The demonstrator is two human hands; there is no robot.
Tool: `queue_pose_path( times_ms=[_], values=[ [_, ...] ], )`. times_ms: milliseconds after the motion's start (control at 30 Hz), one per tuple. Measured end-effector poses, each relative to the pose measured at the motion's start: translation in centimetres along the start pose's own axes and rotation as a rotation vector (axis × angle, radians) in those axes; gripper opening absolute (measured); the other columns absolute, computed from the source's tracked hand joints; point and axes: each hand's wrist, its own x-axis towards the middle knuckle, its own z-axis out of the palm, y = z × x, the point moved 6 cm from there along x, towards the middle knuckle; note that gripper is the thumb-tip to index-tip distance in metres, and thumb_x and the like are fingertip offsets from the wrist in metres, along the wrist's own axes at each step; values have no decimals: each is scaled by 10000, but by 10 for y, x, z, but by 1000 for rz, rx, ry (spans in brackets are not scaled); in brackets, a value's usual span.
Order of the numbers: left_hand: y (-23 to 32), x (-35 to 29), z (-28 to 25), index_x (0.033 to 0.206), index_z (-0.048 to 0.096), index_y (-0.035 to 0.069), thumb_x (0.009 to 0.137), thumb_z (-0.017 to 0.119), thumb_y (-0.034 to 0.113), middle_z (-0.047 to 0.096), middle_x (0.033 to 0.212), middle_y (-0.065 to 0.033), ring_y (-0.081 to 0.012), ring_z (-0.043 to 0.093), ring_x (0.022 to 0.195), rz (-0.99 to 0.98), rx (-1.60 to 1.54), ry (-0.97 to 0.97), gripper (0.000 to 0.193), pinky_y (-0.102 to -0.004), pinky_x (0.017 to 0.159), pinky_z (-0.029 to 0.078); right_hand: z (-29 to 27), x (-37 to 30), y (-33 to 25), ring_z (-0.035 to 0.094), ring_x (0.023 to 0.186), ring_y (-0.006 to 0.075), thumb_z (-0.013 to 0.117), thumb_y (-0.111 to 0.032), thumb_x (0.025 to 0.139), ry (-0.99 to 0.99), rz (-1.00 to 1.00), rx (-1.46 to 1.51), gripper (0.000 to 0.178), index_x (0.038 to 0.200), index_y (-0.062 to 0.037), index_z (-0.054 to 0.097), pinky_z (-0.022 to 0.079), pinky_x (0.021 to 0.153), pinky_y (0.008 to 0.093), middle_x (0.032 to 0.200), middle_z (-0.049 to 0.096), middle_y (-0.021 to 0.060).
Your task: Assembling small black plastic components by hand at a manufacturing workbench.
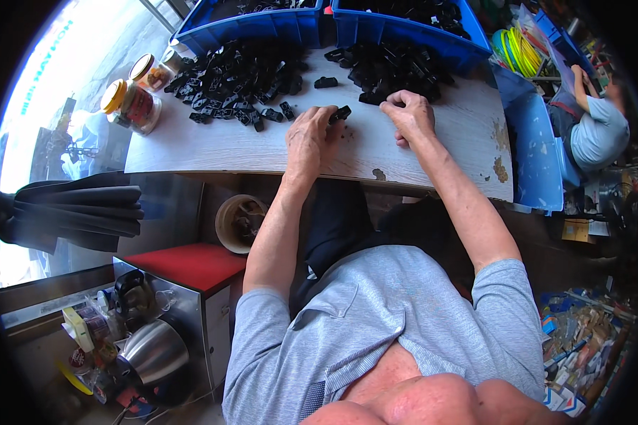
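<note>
My left hand (309, 138) is closed over the white tabletop (213, 150), pinching a small black plastic part (341, 113) between thumb and fingers. My right hand (414, 119) hovers by the near edge of the right-hand pile of black parts (402, 67). Its thumb and forefinger are pressed together; whatever they hold, if anything, is too small to make out. A wider heap of similar black parts (237, 79) spreads beyond my left hand. One single black part (326, 83) lies between the two heaps. Tiny dark specks dot the wood between my hands.
Two blue bins (252, 30) of black parts stand at the far edge. Lidded jars (132, 106) sit at the far left. A blue crate (535, 145) adjoins the table's right side, with another person (601, 131) beyond. A bucket (239, 223) and red-topped cabinet (184, 265) are below left.
</note>
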Motion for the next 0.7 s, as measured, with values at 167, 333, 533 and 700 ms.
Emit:
queue_pose_path(
  times_ms=[167, 333, 533, 700],
  values=[
    [-6, -1, -3, 1151, 700, 55, 899, 743, 173, 724, 947, -125, -279, 691, 747, -32, -122, 29, 281, -359, 702, 550, 1, -5, 4, 571, 467, 117, 779, -231, 867, 25, -36, 52, 278, 1096, -91, 707, 498, 386, 282, 747, 660, 37],
    [-8, -2, -5, 1156, 692, 51, 916, 731, 171, 733, 944, -128, -253, 690, 712, -72, -162, 35, 271, -355, 683, 549, 3, -9, -5, 635, 518, 127, 768, -217, 853, 38, -91, 37, 318, 1151, -114, 719, 546, 431, 274, 861, 738, 57],
    [-6, 0, -5, 1147, 698, 36, 915, 724, 185, 735, 935, -124, -247, 708, 751, -159, -209, -9, 277, -352, 716, 557, 8, -4, -15, 655, 522, 133, 768, -249, 851, 16, -103, -67, 344, 1161, -109, 716, 567, 461, 269, 844, 738, 74],
    [-13, 0, -5, 1144, 690, 11, 928, 709, 190, 736, 895, -128, -207, 694, 719, -238, -336, 55, 281, -331, 704, 555, 8, -4, -7, 656, 530, 156, 800, -290, 838, -53, 3, -32, 310, 1038, -81, 690, 579, 467, 306, 766, 695, 86]
  ],
)
